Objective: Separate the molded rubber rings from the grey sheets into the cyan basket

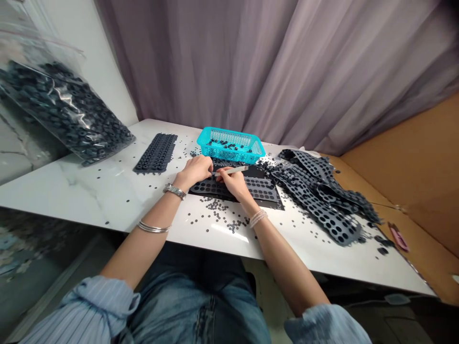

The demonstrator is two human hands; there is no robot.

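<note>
My right hand (232, 182) is closed round a slim white pen-shaped tool (238, 169), whose tip is hidden by the fingers. Beneath it lies a dark grey rubber strip (263, 192) with rows of round holes, on a black mat (280, 206). My left hand (196, 171) rests at the strip's left part, fingers curled down close to the right hand. Whatever those fingers pinch is too small or hidden to make out. Small black discs (215, 205) are scattered in front of the mat.
Just behind my hands stands a turquoise basket (231, 155) with black pieces inside. Perforated rubber sheets (315, 191) are heaped on the right, near a pink cutter (398, 237). A studded black sheet (157, 153) lies left, beside a clear bag (71, 110) of black parts.
</note>
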